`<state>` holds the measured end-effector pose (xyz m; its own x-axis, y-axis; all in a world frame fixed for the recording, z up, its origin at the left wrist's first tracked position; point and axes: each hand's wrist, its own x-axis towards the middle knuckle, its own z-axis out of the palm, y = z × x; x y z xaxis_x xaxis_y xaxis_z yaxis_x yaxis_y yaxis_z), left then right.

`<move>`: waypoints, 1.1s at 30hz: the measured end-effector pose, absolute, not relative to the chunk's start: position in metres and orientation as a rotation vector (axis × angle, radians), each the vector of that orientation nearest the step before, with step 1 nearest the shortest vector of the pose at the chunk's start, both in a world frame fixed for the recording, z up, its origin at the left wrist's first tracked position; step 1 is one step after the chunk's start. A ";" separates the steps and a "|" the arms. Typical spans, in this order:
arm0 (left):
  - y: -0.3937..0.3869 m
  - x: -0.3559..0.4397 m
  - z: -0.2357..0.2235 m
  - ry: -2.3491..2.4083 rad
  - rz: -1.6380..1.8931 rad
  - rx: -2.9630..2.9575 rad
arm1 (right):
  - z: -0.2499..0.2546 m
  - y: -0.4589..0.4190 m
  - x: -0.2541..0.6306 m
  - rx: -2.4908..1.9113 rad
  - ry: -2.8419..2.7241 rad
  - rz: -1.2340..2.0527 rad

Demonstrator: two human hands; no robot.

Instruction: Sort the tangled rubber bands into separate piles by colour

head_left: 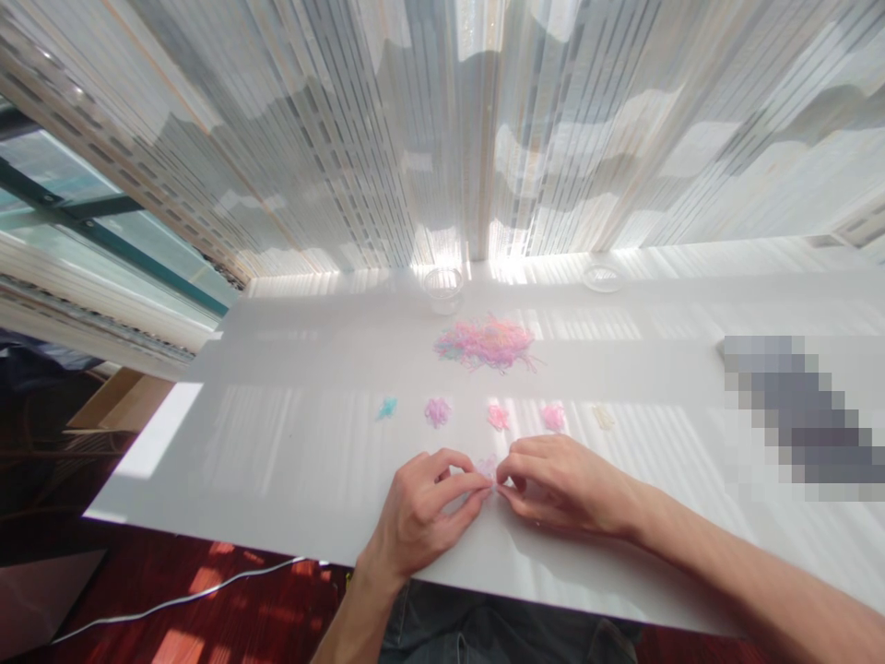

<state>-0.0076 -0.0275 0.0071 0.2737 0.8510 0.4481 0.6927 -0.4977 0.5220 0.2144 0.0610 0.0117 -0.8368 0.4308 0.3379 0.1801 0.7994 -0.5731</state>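
Observation:
My left hand [432, 503] and my right hand [557, 480] meet near the table's front edge, thumb and fingertips of each pinched together. Between and just behind the fingertips lies a small pale lilac clump [487, 467] of thin, stringy pieces that look like little elastic bands. What each pinch holds is too small to make out. Beyond the hands runs a row of little clumps: teal [387, 408], purple [437, 411], coral pink [498, 418], pink [553, 417] and pale yellow [604, 418]. Farther back is a large mixed heap [488, 342] of the same thin pieces, mostly pink.
A clear round container [442, 284] and a clear round lid or dish [602, 278] stand at the back of the white table [277, 350], by a striped curtain [449, 120]. A blurred-out dark object [802, 415] lies at right. A white cable [180, 599] crosses the floor.

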 end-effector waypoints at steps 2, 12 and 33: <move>-0.028 -0.007 0.008 1.441 1.044 2.317 | 0.012 0.061 0.214 -0.451 -2.526 0.740; -0.026 -0.006 0.010 1.425 1.095 2.296 | 0.010 0.061 0.214 -0.429 -2.513 0.736; -0.024 -0.004 0.007 1.783 1.014 2.143 | 0.013 0.067 0.219 -0.597 -2.615 0.756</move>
